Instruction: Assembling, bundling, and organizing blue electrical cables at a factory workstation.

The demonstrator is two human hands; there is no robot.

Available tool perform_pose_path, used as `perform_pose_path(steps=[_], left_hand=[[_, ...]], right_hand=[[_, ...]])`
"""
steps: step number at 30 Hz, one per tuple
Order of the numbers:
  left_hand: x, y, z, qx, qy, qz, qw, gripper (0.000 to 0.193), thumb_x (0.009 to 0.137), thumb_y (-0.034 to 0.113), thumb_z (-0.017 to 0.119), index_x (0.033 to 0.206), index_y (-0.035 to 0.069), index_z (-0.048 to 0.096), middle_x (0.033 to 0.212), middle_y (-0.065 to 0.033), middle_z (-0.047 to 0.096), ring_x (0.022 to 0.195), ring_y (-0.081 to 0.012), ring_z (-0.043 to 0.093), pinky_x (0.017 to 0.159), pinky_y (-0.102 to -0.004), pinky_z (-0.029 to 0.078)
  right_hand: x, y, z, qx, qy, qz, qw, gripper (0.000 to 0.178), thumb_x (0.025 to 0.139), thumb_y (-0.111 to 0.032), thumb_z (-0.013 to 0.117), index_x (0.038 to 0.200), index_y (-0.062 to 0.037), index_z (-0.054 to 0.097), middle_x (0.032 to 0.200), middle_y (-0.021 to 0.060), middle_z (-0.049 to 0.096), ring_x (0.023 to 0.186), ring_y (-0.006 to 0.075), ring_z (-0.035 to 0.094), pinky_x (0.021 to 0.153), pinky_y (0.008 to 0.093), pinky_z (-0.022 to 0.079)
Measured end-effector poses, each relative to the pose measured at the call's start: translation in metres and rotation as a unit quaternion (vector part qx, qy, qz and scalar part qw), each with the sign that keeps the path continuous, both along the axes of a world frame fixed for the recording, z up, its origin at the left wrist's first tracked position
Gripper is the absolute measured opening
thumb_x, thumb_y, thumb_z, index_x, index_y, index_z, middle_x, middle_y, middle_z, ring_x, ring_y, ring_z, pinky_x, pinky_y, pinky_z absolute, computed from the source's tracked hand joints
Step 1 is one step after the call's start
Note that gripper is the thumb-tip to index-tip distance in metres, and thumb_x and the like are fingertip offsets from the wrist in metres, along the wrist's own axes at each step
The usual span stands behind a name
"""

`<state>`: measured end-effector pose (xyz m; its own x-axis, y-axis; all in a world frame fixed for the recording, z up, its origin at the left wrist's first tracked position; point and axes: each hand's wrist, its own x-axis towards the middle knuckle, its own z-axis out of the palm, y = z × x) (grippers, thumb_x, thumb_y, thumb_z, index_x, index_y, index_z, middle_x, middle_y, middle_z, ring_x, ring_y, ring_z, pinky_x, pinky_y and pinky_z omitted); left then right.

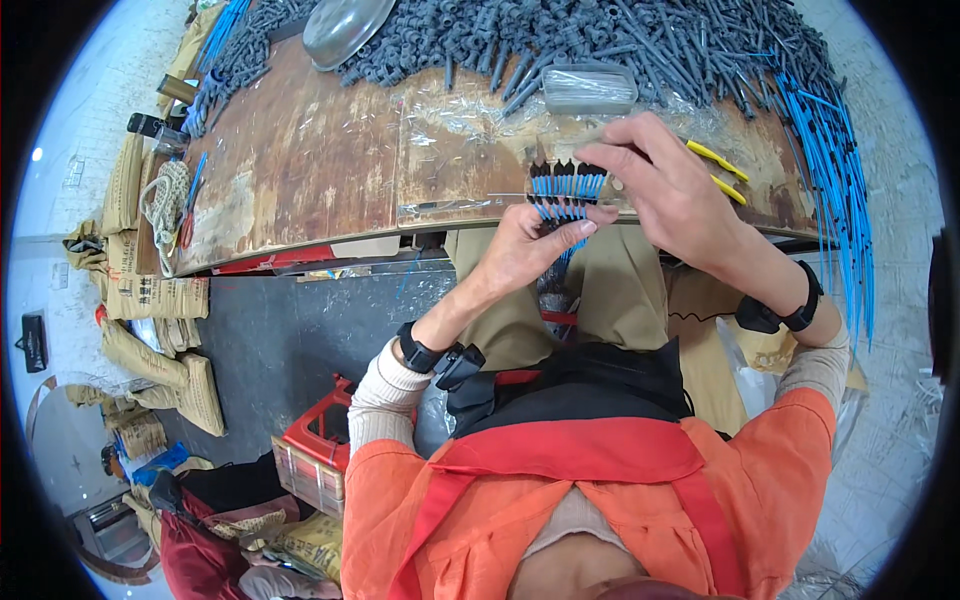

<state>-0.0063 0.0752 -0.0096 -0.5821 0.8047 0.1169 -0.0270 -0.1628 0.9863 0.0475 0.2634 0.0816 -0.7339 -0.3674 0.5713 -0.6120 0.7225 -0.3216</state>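
Several thin blue sticks with black ends (568, 186) stand side by side in a flat row at the table's front edge. My left hand (522, 248) is closed around their lower part, its thumb lying across them. Just above and to the right, my right hand (680, 190) is bent over with thumb and fingers drawn together beside the black tips. What it pinches, if anything, is too small to make out. A thin pale strand runs leftward from the row.
Dark grey plastic parts (690, 50) heap along the back, with a clear tray (590, 90) of thin strands and a metal bowl (345, 30). Yellow-handled pliers (718, 172) lie right; blue sticks (845, 190) hang off the right edge. Rope (162, 210) sits left. Another person (215, 530) is lower left.
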Motion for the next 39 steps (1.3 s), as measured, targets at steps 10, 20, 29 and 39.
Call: perform_pose_path(steps=[10, 20, 29, 39], left_hand=[[0.003, 0.003, -0.002, 0.012, 0.001, 0.01, 1.0, 0.021, 0.094, 0.007, 0.058, 0.113, 0.003, 0.067, 0.111, -0.0036, 0.069, 0.101, -0.008, 0.059, 0.089, -0.0266, 0.047], [0.004, 0.004, -0.002, 0.011, -0.004, 0.013, 1.0, 0.022, 0.094, 0.008, 0.058, 0.113, 0.003, 0.067, 0.112, -0.0035, 0.068, 0.102, -0.0086, 0.059, 0.09, -0.027, 0.047], [0.0, 0.003, 0.001, 0.004, -0.015, 0.0, 1.0, 0.022, 0.094, 0.008, 0.058, 0.113, 0.003, 0.067, 0.112, -0.0035, 0.069, 0.102, -0.0091, 0.059, 0.09, -0.0277, 0.047], [0.001, 0.006, -0.006, 0.004, 0.0, 0.004, 1.0, 0.021, 0.094, 0.008, 0.059, 0.112, 0.003, 0.068, 0.11, -0.0035, 0.069, 0.102, -0.0088, 0.06, 0.092, -0.0277, 0.047]], right_hand=[[0.003, 0.001, -0.006, -0.05, -0.049, -0.017, 0.997, 0.043, 0.075, 0.015, 0.051, 0.113, -0.0015, 0.062, 0.103, 0.0156, 0.053, 0.091, 0.03, 0.056, 0.078, 0.0341, 0.047], [0.009, 0.002, -0.004, -0.026, -0.025, -0.027, 0.999, 0.045, 0.074, 0.017, 0.049, 0.113, -0.0014, 0.063, 0.102, 0.0154, 0.052, 0.089, 0.0281, 0.056, 0.074, 0.0327, 0.047], [-0.001, 0.002, -0.007, -0.063, -0.05, -0.01, 0.997, 0.043, 0.076, 0.017, 0.049, 0.112, -0.0016, 0.062, 0.103, 0.0153, 0.054, 0.089, 0.0281, 0.057, 0.075, 0.0322, 0.047], [-0.003, 0.001, -0.001, -0.054, -0.019, -0.022, 0.998, 0.037, 0.081, 0.012, 0.053, 0.113, -0.0036, 0.062, 0.106, 0.0142, 0.056, 0.093, 0.0275, 0.059, 0.075, 0.032, 0.048]])
